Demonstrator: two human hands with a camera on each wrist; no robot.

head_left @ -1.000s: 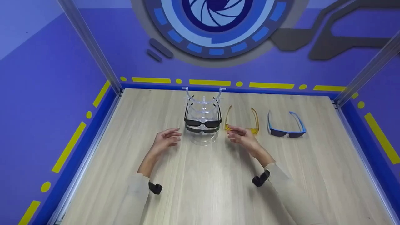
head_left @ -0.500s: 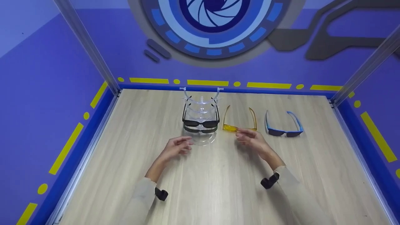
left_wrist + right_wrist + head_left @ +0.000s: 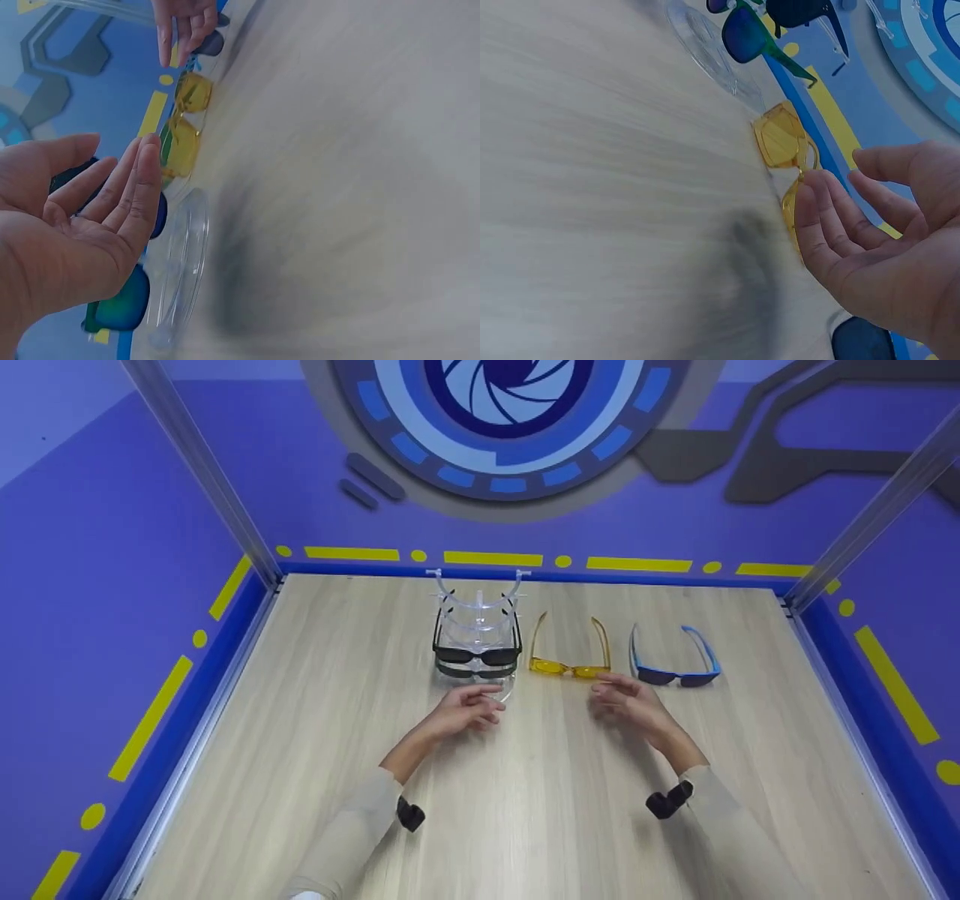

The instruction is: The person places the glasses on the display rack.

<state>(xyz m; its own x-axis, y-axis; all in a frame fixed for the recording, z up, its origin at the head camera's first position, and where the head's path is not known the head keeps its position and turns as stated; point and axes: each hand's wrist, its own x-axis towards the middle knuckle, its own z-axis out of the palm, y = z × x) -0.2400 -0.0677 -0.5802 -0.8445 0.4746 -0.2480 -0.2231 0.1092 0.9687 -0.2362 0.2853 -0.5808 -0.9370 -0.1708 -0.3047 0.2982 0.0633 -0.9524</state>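
My left hand (image 3: 461, 712) hovers in front of the clear display stand (image 3: 480, 622), its fingers relaxed and holding nothing. On the stand sit black sunglasses (image 3: 477, 656) with a second, dark green pair (image 3: 744, 34) below them. My right hand (image 3: 634, 705) is near the front right corner of the yellow glasses (image 3: 551, 667), which rest on the table with temples pointing back. Its fingers are loosely bent around nothing. Farther right lie blue-framed sunglasses (image 3: 679, 678) with dark lenses, just beyond the right hand. The left hand covers part of the stand's round base (image 3: 180, 262).
The wooden table (image 3: 555, 810) is bounded by a blue back wall (image 3: 262, 472) and side walls with yellow marks. Metal posts (image 3: 217, 487) rise at the back corners. Each sleeve carries a small black wrist camera (image 3: 667, 800).
Both hands have shifted right: the left from beside the stand to in front of its base, the right along the yellow glasses toward the blue pair. The glasses stay put on the table.
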